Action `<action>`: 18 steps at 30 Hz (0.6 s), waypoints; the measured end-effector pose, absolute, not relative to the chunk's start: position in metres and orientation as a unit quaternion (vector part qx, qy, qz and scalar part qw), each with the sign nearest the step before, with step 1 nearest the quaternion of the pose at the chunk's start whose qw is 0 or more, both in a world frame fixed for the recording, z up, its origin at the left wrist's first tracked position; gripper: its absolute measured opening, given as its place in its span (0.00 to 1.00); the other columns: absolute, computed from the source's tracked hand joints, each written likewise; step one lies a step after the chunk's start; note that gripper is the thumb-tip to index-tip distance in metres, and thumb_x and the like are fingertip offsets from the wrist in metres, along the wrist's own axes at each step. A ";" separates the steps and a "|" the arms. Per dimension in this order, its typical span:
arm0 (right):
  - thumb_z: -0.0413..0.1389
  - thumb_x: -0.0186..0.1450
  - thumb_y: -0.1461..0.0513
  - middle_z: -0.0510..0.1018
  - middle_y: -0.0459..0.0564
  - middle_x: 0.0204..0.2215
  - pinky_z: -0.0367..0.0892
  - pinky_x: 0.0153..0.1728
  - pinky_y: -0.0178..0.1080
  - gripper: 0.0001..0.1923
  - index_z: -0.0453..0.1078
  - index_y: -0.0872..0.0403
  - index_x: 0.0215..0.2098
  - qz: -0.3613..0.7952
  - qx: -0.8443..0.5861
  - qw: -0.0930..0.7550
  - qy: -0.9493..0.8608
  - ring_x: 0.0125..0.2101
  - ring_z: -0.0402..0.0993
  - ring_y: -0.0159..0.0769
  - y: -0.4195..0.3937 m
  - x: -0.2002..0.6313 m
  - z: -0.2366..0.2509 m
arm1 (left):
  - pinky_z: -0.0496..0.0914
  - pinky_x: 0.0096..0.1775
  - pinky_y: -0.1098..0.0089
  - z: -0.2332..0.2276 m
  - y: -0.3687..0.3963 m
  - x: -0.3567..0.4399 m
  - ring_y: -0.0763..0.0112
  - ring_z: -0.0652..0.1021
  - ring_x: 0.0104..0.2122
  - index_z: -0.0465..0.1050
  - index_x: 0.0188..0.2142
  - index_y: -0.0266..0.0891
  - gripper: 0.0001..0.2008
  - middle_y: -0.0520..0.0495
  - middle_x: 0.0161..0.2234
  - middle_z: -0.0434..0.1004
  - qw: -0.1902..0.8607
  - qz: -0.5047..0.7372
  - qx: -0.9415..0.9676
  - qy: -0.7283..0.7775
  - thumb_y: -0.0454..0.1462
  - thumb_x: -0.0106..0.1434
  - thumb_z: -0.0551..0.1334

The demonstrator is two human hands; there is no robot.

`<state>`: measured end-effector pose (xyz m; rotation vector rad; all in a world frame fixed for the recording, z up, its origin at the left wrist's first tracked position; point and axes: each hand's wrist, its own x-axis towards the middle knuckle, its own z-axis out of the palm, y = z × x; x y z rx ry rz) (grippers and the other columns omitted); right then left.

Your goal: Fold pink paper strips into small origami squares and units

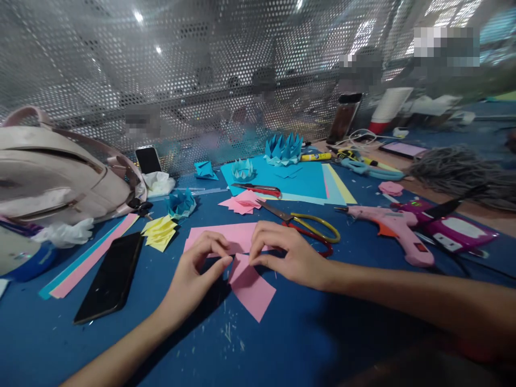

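Observation:
My left hand [197,271] and my right hand [288,252] meet over a pink paper square [252,287] lying on the blue table [314,328]. Fingertips of both hands pinch its upper corner against the surface. Just behind the hands lies a larger pink sheet [226,236]. Scissors with yellow and red handles [308,226] rest right behind my right hand.
A black phone [110,277] and pink and blue paper strips [86,258] lie at left, with yellow squares [160,232] and a pink bag [52,180] behind. A pink glue gun [397,231] is at right. Blue folded paper flowers [283,149] sit on blue sheets [300,180].

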<state>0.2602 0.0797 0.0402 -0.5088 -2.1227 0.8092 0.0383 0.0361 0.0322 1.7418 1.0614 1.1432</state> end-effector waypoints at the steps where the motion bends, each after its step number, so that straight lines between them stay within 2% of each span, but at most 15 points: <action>1: 0.60 0.65 0.67 0.73 0.47 0.31 0.64 0.38 0.35 0.03 0.74 0.55 0.33 0.309 -0.178 0.391 -0.848 0.35 0.70 0.33 0.079 0.260 0.040 | 0.66 0.47 0.64 0.033 0.037 0.041 0.62 0.73 0.45 0.73 0.33 0.38 0.09 0.43 0.41 0.72 0.443 0.428 0.681 0.396 0.41 0.66 0.61; 3: 0.59 0.66 0.66 0.73 0.48 0.32 0.64 0.41 0.36 0.03 0.74 0.54 0.34 0.287 -0.144 0.380 -0.867 0.37 0.70 0.34 0.077 0.262 0.040 | 0.67 0.46 0.64 0.032 0.035 0.045 0.62 0.74 0.44 0.70 0.42 0.39 0.11 0.42 0.42 0.73 0.541 0.383 0.662 0.350 0.45 0.67 0.61; 6: 0.57 0.67 0.65 0.73 0.49 0.34 0.64 0.43 0.37 0.04 0.74 0.54 0.35 0.278 -0.129 0.363 -0.880 0.39 0.69 0.34 0.076 0.263 0.040 | 0.68 0.41 0.68 0.026 0.033 0.050 0.68 0.75 0.36 0.64 0.50 0.41 0.21 0.47 0.35 0.73 0.623 0.345 0.628 0.315 0.44 0.61 0.68; 8: 0.57 0.68 0.64 0.72 0.49 0.36 0.64 0.45 0.38 0.04 0.74 0.53 0.37 0.300 -0.135 0.353 -0.876 0.41 0.69 0.35 0.076 0.264 0.040 | 0.68 0.37 0.71 0.023 0.034 0.050 0.72 0.75 0.30 0.64 0.47 0.41 0.22 0.52 0.30 0.72 0.640 0.348 0.607 0.320 0.42 0.58 0.71; 10: 0.56 0.68 0.63 0.72 0.49 0.37 0.64 0.44 0.37 0.02 0.71 0.54 0.38 0.336 -0.154 0.345 -0.863 0.41 0.68 0.35 0.074 0.263 0.038 | 0.69 0.33 0.72 0.024 0.033 0.050 0.73 0.75 0.26 0.66 0.41 0.39 0.18 0.53 0.27 0.71 0.632 0.352 0.598 0.343 0.41 0.57 0.71; 12: 0.55 0.69 0.64 0.72 0.48 0.37 0.65 0.39 0.35 0.02 0.69 0.54 0.38 0.367 -0.196 0.333 -0.846 0.39 0.68 0.34 0.072 0.260 0.035 | 0.70 0.30 0.72 0.028 0.027 0.052 0.72 0.75 0.24 0.66 0.36 0.38 0.12 0.53 0.25 0.71 0.560 0.380 0.623 0.392 0.42 0.62 0.67; 14: 0.53 0.69 0.66 0.72 0.47 0.36 0.63 0.34 0.33 0.02 0.68 0.55 0.38 0.384 -0.248 0.319 -0.830 0.36 0.67 0.32 0.070 0.257 0.031 | 0.71 0.29 0.72 0.031 0.012 0.061 0.70 0.77 0.26 0.68 0.36 0.40 0.06 0.50 0.26 0.74 0.391 0.441 0.679 0.437 0.40 0.69 0.59; 15: 0.51 0.69 0.67 0.72 0.47 0.36 0.63 0.33 0.32 0.04 0.68 0.55 0.38 0.391 -0.272 0.313 -0.822 0.34 0.67 0.31 0.069 0.256 0.029 | 0.72 0.32 0.70 0.030 0.002 0.069 0.68 0.79 0.30 0.69 0.43 0.41 0.06 0.47 0.31 0.77 0.263 0.476 0.712 0.443 0.37 0.71 0.54; 16: 0.51 0.69 0.67 0.72 0.46 0.36 0.63 0.33 0.32 0.05 0.68 0.55 0.38 0.400 -0.290 0.308 -0.813 0.33 0.67 0.31 0.069 0.254 0.028 | 0.74 0.38 0.66 0.027 -0.009 0.080 0.64 0.80 0.38 0.69 0.50 0.42 0.11 0.43 0.39 0.79 0.167 0.464 0.769 0.407 0.36 0.72 0.51; 17: 0.50 0.68 0.68 0.73 0.46 0.35 0.63 0.33 0.32 0.06 0.68 0.55 0.39 0.409 -0.300 0.305 -0.806 0.33 0.67 0.30 0.069 0.253 0.026 | 0.74 0.42 0.65 0.021 -0.019 0.091 0.64 0.80 0.41 0.70 0.51 0.48 0.12 0.46 0.42 0.80 0.140 0.462 0.800 0.357 0.38 0.72 0.53; 18: 0.50 0.68 0.69 0.73 0.46 0.35 0.63 0.34 0.33 0.07 0.68 0.54 0.39 0.417 -0.305 0.304 -0.801 0.33 0.68 0.30 0.070 0.251 0.025 | 0.74 0.44 0.68 0.014 -0.027 0.103 0.67 0.80 0.42 0.71 0.50 0.54 0.11 0.53 0.43 0.81 0.134 0.454 0.819 0.323 0.39 0.70 0.57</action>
